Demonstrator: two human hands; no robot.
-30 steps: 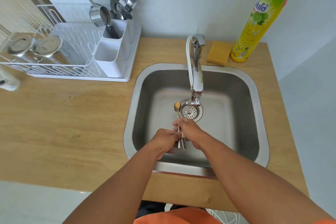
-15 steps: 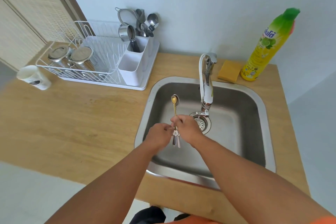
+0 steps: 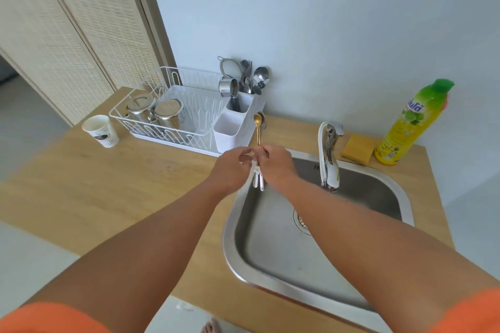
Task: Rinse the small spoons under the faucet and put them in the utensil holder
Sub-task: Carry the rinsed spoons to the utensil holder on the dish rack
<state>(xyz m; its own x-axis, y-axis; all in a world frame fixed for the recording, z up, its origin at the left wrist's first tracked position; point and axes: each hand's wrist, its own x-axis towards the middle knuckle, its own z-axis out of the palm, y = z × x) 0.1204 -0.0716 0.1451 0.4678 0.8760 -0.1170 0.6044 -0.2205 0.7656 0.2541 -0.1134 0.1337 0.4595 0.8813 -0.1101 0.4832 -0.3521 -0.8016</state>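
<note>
My right hand point(image 3: 277, 166) grips a bundle of small spoons point(image 3: 258, 130) upright, a gold bowl and a silver bowl on top, handles sticking out below. My left hand point(image 3: 232, 167) touches the bundle from the left, fingers curled around it. The bundle is over the sink's left rim, just right of the white utensil holder point(image 3: 230, 131), whose near compartment shows nothing inside; its far compartment holds several utensils point(image 3: 250, 78). The faucet point(image 3: 328, 154) stands to the right with no water visible.
The steel sink point(image 3: 270, 251) is set in a wooden counter point(image 3: 108, 186). A white dish rack point(image 3: 173, 105) holds two steel pots. A paper cup point(image 3: 101, 131) stands at its left. A yellow sponge point(image 3: 357, 153) and a dish soap bottle point(image 3: 411, 124) are at the back right.
Both hands have carried the spoon bundle from under the faucet leftward and back, to beside the utensil holder. My head has lifted, so the view shows more wall.
</note>
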